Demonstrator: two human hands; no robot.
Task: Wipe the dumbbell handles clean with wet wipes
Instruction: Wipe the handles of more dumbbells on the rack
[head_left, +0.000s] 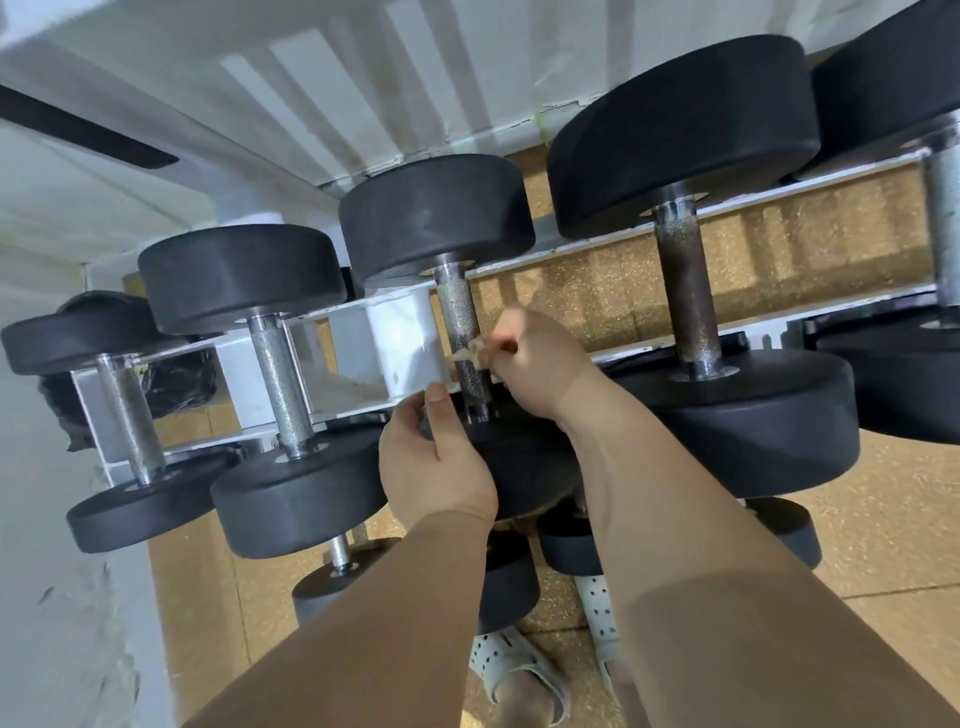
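While the fingers (506, 343) of the right hand (535, 364) pinched a browned wipe (467, 355), they pressed it to the handle (460, 317) just left of them. That bar ran lengthwise away from the person, and most of it lay beyond the fingers. Nearer, the left hand (436, 457) gripped the near weight (519, 478), resting on the rack (400, 332).

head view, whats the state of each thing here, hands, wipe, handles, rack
wipe, crumpled, stained tan, against the middle handle
right hand, pinches the wipe
left hand, grips the middle dumbbell's near head
middle handle, bright at far end, darker near the wipe
handle to its right, dark, spotted, untouched
handle to its left, bright silver, untouched
rack, white, dumbbells lying across it
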